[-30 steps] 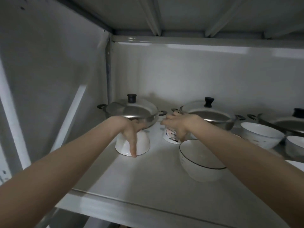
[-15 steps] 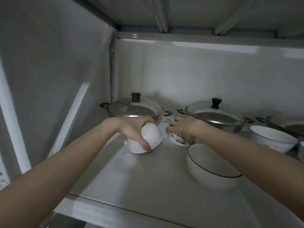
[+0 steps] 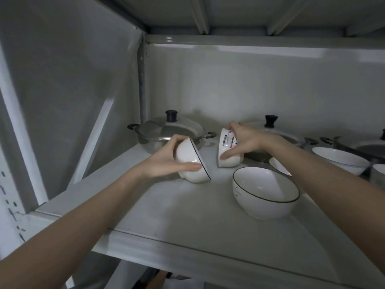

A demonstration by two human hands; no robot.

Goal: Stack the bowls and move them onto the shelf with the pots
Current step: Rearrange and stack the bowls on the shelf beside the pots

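Now tipped on its side, a small white bowl (image 3: 192,163) with a thin dark rim line sits in the grip of the left hand (image 3: 166,161), thumb curled along its near side and fingers wrapped over the top, its mouth facing right and its lower edge at the gray metal shelf (image 3: 145,215). Just to the right, the right hand (image 3: 244,140) clamps a second bowl (image 3: 228,151), white with blue and red printed markings, thumb pressed low on its wall and fingers hooked over the upper edge; it too is tilted, mouth turned away toward the right. The two bowls are near each other but apart.

A larger white bowl (image 3: 265,191) with a dark rim stands upright in front of the right forearm, with more white bowls (image 3: 339,160) farther right. Behind the hands sit a lidded steel pot (image 3: 168,132) with a black knob and a second lidded pot (image 3: 270,125), partly hidden.

Half a second earlier the left hand's bowl was only partly tilted, and the printed bowl stood flat on the shelf under the right hand; both have since been raised and turned sideways.
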